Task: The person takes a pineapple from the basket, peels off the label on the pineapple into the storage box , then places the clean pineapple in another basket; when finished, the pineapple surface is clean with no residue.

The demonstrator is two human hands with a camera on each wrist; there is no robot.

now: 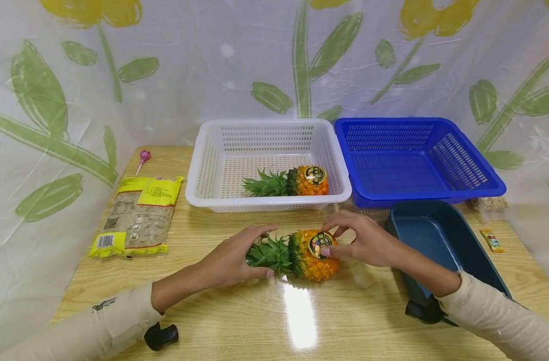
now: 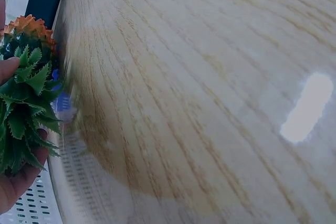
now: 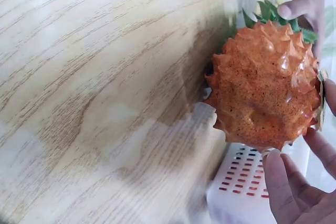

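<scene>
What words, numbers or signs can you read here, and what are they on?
None is clear enough to quote.
Front pineapple's round sticker: pale characters on black, too small.
Sticker on the basket pineapple: too small.
Yellow bag: print, barcode and square code, too blurred.
Small yellow wrapper: too blurred.
Left sleeve: unreadable dark mark.

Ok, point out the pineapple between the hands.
The nearer pineapple, outside and in front of the white basket; the other pineapple lies inside that basket.
</scene>
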